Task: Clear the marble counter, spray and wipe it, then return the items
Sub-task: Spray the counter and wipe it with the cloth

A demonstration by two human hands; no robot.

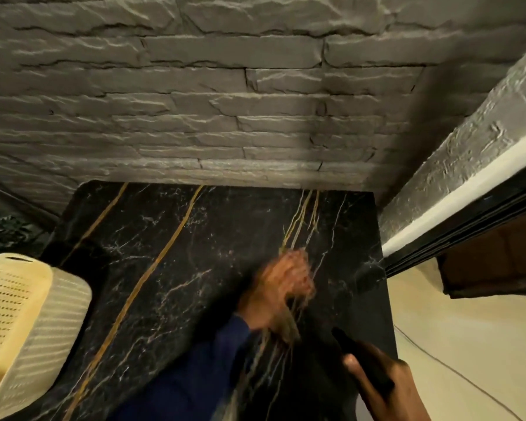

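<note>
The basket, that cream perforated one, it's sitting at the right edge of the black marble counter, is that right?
Not quite. The head view shows the cream perforated basket at the left edge of the black marble counter, not the right.

Our left hand (pixel 281 287), motion-blurred, fingers curled, dark-blue sleeve (pixel 195 369), at lower centre of the frame; our right hand (pixel 386 387), lower right, gripping something dark.
</note>
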